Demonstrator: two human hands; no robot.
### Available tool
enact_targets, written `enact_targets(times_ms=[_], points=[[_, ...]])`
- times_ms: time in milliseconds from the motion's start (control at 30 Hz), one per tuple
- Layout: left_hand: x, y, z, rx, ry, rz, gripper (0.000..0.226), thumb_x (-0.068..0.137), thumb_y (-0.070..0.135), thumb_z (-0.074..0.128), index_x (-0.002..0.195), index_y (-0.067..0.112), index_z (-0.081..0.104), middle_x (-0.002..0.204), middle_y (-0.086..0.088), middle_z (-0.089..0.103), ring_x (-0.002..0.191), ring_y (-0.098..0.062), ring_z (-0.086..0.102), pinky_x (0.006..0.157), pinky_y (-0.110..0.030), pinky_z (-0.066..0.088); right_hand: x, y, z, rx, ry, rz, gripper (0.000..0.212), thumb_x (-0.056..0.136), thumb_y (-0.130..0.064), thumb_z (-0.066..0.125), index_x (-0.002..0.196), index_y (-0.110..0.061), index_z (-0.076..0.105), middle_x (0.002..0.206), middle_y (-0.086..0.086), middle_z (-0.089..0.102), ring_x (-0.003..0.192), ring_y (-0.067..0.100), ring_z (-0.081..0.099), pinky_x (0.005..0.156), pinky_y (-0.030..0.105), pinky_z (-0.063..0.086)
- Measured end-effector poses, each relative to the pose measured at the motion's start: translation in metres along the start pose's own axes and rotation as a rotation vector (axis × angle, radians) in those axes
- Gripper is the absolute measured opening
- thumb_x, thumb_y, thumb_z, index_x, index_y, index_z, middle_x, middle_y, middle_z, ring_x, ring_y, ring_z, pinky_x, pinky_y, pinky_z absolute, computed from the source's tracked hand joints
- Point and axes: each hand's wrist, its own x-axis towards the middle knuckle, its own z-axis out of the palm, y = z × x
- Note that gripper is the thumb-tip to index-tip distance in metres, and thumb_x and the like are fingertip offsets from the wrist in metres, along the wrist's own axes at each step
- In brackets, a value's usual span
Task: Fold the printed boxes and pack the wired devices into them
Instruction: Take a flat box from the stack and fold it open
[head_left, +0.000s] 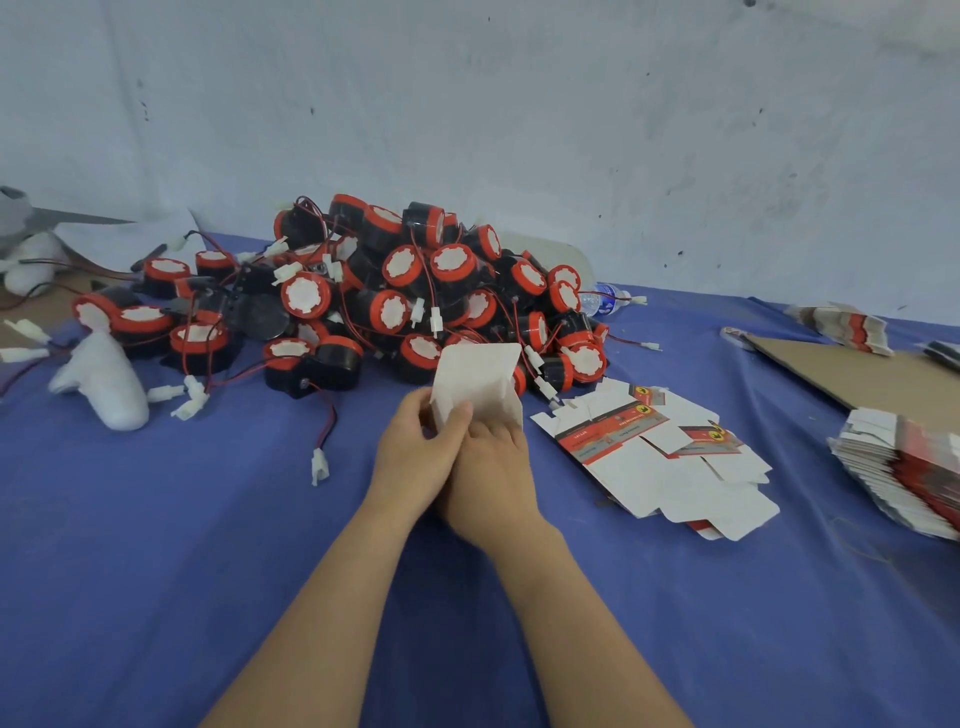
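Together, left hand and right hand pinch a half-folded white cardboard box, centre.
Thin flaps could crease or spring open; tangled wires of red-and-black round devices at twelve o'clock may snag.

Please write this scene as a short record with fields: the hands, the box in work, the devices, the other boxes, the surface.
Left hand: pinches the lower left edge of the half-folded box
Right hand: holds the same box from below
Half-folded box: white side faces the camera, held above the cloth
Wired devices: red and black, in a loose pile behind the box
Flat printed boxes: a few lie unfolded, right of the hands
Stack of flat boxes: at the right edge
Surface: blue cloth
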Motion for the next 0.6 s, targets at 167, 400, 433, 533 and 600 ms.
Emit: enact_targets(times_ms=[167, 400, 433, 533, 600], points=[[0.001, 0.0, 0.001, 0.014, -0.002, -0.025, 0.028, 0.09, 0.045, 0.058, 0.113, 0.029, 0.054, 0.098, 0.015, 0.062, 0.092, -0.003, 0.059, 0.073, -0.017, 0.046, 0.012, 0.001, -0.014, -0.022, -0.127, 0.059, 0.017, 0.091, -0.016, 0.051, 0.103, -0.014, 0.063, 0.094, 0.004, 0.069, 0.085, 0.023, 0.064, 0.062, 0.03, 0.036], [0.004, 0.008, -0.012, -0.098, 0.233, -0.082, 0.012, 0.098, 0.031, 0.047, 0.096, 0.024, 0.056, 0.095, 0.002, 0.062, 0.087, -0.013, 0.059, 0.074, -0.029, 0.049, 0.03, -0.006, -0.026, 0.337, -0.253, -0.047, 0.017, 0.089, -0.008, 0.055, 0.101, -0.005, 0.067, 0.097, 0.01, 0.07, 0.089, 0.025, 0.063, 0.072, 0.033, 0.049], [0.003, 0.01, -0.015, -0.098, 0.361, -0.037, 0.017, 0.099, 0.03, 0.041, 0.09, 0.023, 0.054, 0.092, 0.0, 0.061, 0.083, -0.014, 0.057, 0.072, -0.029, 0.046, 0.031, -0.012, -0.03, 0.502, -0.142, -0.053, 0.019, 0.088, -0.003, 0.053, 0.098, -0.005, 0.068, 0.097, 0.008, 0.07, 0.089, 0.023, 0.064, 0.078, 0.034, 0.051], [0.008, 0.013, -0.038, -0.173, 0.732, 0.046, 0.03, 0.101, 0.024, 0.031, 0.085, 0.012, 0.052, 0.096, -0.013, 0.058, 0.089, -0.027, 0.053, 0.076, -0.041, 0.043, 0.04, -0.033, -0.041, 1.145, 0.269, 0.052, 0.03, 0.084, 0.006, 0.043, 0.082, -0.013, 0.067, 0.082, -0.003, 0.069, 0.073, 0.017, 0.07, 0.076, 0.037, 0.056], [0.012, 0.011, -0.051, -0.212, 0.813, 0.032, 0.03, 0.104, 0.026, 0.029, 0.09, 0.013, 0.052, 0.102, -0.015, 0.059, 0.09, -0.024, 0.052, 0.079, -0.039, 0.042, 0.056, -0.042, -0.043, 1.47, 0.438, 0.214, 0.033, 0.087, 0.007, 0.038, 0.08, -0.013, 0.064, 0.077, -0.001, 0.068, 0.059, 0.015, 0.068, 0.064, 0.029, 0.056]])
